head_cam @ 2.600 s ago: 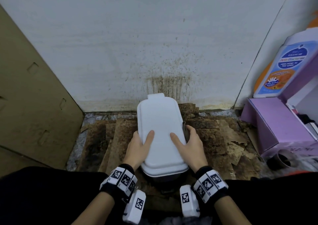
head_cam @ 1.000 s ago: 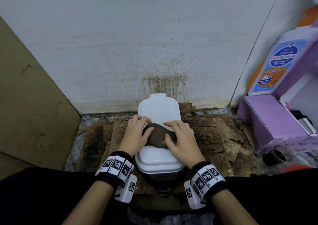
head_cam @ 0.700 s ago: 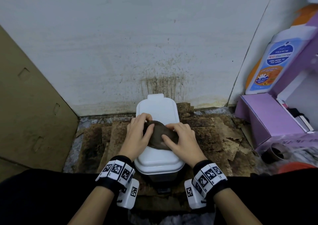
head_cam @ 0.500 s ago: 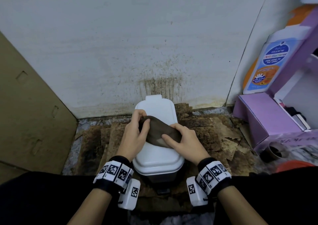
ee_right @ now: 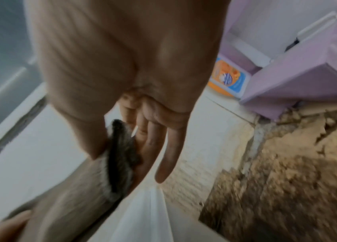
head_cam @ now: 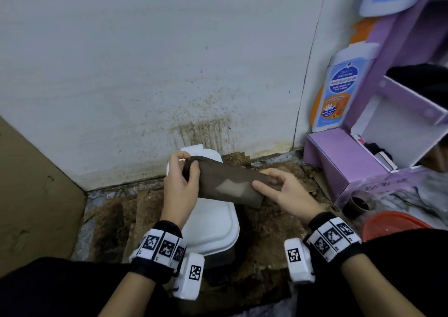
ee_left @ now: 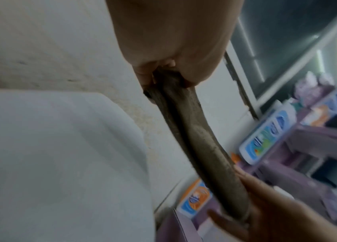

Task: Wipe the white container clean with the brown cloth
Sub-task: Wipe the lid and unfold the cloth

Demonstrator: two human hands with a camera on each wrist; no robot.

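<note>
A white lidded container (head_cam: 210, 227) stands on the dirty floor against the wall, its middle hidden behind the cloth. The brown cloth (head_cam: 228, 184) is stretched out flat above the lid between both hands. My left hand (head_cam: 182, 183) pinches its left end (ee_left: 167, 81) with curled fingers. My right hand (head_cam: 282, 188) pinches the right end between thumb and fingers (ee_right: 120, 155). In the left wrist view the cloth (ee_left: 200, 147) runs as a taut band from one hand to the other, with the container (ee_left: 56, 155) beneath. The container's lid (ee_right: 140, 217) shows under the cloth in the right wrist view.
Torn, stained cardboard (head_cam: 116, 222) covers the floor around the container. A stained white wall (head_cam: 169, 74) is close behind. A brown cardboard sheet (head_cam: 31, 195) leans at the left. At the right stand a purple box shelf (head_cam: 349, 161), a wash bottle (head_cam: 335, 94), a small dark cup (head_cam: 358, 204) and a red bowl (head_cam: 392, 224).
Both hands first lay on the container's lid, then took up the bunched cloth. They have since lifted it and pulled it apart into a wide flat band, the right hand moving right.
</note>
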